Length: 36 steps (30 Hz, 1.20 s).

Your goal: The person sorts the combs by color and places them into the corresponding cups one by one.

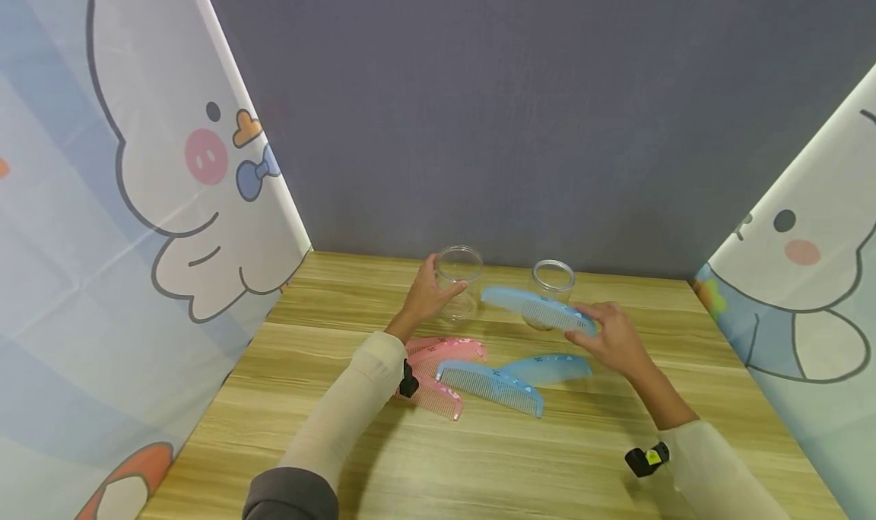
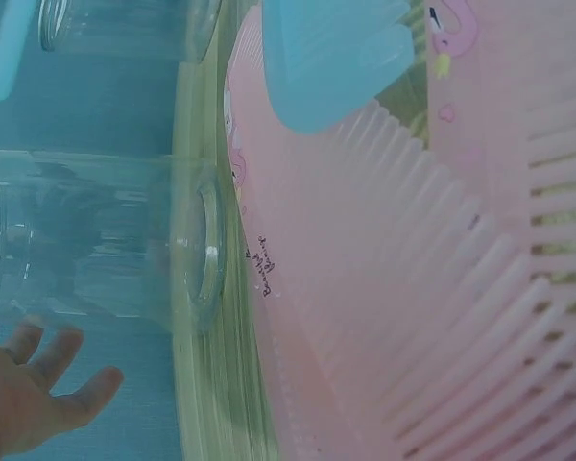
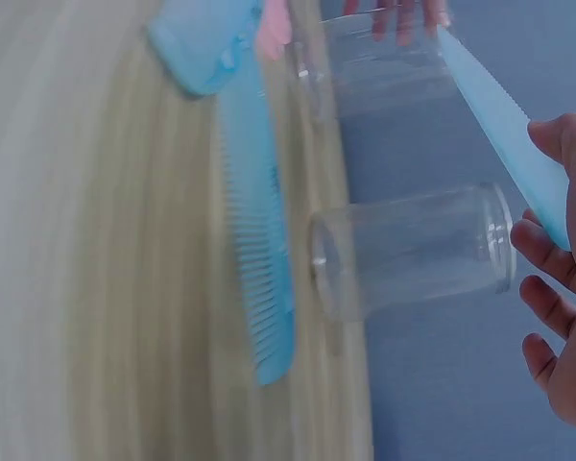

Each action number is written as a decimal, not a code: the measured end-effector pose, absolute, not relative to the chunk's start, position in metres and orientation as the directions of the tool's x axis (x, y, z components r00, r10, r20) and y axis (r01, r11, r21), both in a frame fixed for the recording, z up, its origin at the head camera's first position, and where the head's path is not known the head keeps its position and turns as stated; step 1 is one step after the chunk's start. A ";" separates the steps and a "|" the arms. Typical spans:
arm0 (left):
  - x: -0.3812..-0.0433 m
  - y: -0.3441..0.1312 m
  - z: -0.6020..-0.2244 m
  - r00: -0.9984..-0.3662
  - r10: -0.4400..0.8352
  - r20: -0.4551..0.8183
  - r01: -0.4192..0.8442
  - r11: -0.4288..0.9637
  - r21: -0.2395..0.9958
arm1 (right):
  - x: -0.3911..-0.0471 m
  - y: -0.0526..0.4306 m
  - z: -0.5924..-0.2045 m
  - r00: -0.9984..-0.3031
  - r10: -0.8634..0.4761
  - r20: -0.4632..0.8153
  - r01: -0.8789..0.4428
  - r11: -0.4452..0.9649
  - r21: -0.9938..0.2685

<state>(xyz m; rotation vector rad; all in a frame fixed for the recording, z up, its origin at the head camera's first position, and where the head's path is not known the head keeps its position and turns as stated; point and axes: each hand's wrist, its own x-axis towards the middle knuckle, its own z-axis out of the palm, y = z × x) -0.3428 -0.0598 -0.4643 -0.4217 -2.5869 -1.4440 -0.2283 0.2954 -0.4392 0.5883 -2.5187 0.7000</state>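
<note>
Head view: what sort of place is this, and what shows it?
Probably a small staged tabletop booth: a flat, pale wood-grain table stands between white-and-blue cartoon-printed sheets, with a plain dark-grey panel behind.

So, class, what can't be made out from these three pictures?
1. Left ends of the curved pink plastic combs: head view, hidden behind the cream-coloured left sleeve.
2. Fine markings on the raised light-blue plastic comb: head view, too small to read.
3. Most of the left hand: right wrist view, cut off by the top edge.
4. Printed details on the flat-lying blue plastic comb: right wrist view, blurred.
</note>
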 end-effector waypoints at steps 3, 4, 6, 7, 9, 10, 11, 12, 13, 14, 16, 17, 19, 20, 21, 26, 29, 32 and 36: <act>-0.343 -0.059 -0.464 -0.949 0.170 0.265 0.315 0.495 0.810 | -0.232 0.291 -0.431 -0.825 -0.254 0.505 -0.481 0.784 -0.392; -0.343 -0.059 -0.464 -0.949 0.170 0.264 0.314 0.495 0.810 | -0.233 0.289 -0.428 -0.832 -0.251 0.495 -0.471 0.790 -0.391; -0.343 -0.059 -0.465 -0.951 0.170 0.258 0.309 0.500 0.809 | -0.236 0.286 -0.423 -0.840 -0.246 0.483 -0.458 0.799 -0.389; -0.342 -0.060 -0.465 -0.952 0.169 0.254 0.305 0.502 0.809 | -0.238 0.285 -0.421 -0.842 -0.247 0.480 -0.455 0.802 -0.388; -0.342 -0.060 -0.465 -0.954 0.168 0.248 0.300 0.504 0.810 | -0.242 0.281 -0.417 -0.842 -0.246 0.481 -0.455 0.802 -0.386; -0.342 -0.060 -0.465 -0.955 0.169 0.245 0.298 0.504 0.811 | -0.244 0.280 -0.416 -0.839 -0.246 0.485 -0.458 0.802 -0.384; -0.342 -0.060 -0.465 -0.955 0.169 0.245 0.298 0.503 0.812 | -0.246 0.278 -0.415 -0.836 -0.249 0.489 -0.462 0.800 -0.383; -0.341 -0.060 -0.465 -0.954 0.169 0.246 0.299 0.501 0.812 | -0.248 0.277 -0.414 -0.832 -0.252 0.493 -0.466 0.801 -0.376; -0.341 -0.060 -0.465 -0.954 0.170 0.248 0.300 0.499 0.813 | -0.250 0.276 -0.414 -0.830 -0.255 0.495 -0.468 0.802 -0.372; -0.342 -0.060 -0.465 -0.954 0.170 0.249 0.301 0.499 0.813 | -0.253 0.275 -0.413 -0.830 -0.258 0.494 -0.470 0.802 -0.369; -0.342 -0.060 -0.465 -0.953 0.168 0.252 0.303 0.500 0.811 | -0.256 0.272 -0.412 -0.834 -0.263 0.484 -0.467 0.805 -0.366; -0.342 -0.060 -0.464 -0.953 0.167 0.253 0.303 0.502 0.810 | -0.258 0.270 -0.411 -0.839 -0.265 0.476 -0.463 0.808 -0.365; -0.341 -0.060 -0.464 -0.954 0.166 0.252 0.301 0.504 0.809 | -0.261 0.267 -0.410 -0.848 -0.260 0.462 -0.452 0.810 -0.374; -0.341 -0.060 -0.463 -0.954 0.166 0.250 0.300 0.504 0.810 | -0.262 0.265 -0.408 -0.853 -0.257 0.455 -0.446 0.812 -0.377; -0.340 -0.060 -0.463 -0.954 0.167 0.249 0.299 0.507 0.808 | -0.263 0.263 -0.407 -0.857 -0.252 0.449 -0.439 0.813 -0.383; -0.339 -0.060 -0.462 -0.955 0.169 0.246 0.298 0.508 0.808 | -0.270 0.252 -0.399 -0.878 -0.229 0.420 -0.408 0.817 -0.408; -0.339 -0.061 -0.463 -0.954 0.166 0.248 0.298 0.503 0.811 | -0.273 0.245 -0.395 -0.892 -0.215 0.397 -0.389 0.811 -0.437; -0.339 -0.061 -0.463 -0.954 0.165 0.249 0.298 0.501 0.812 | -0.275 0.239 -0.392 -0.909 -0.192 0.371 -0.368 0.790 -0.490; -0.340 -0.060 -0.464 -0.951 0.166 0.260 0.308 0.482 0.820 | -0.277 0.230 -0.387 -0.928 -0.164 0.335 -0.335 0.761 -0.555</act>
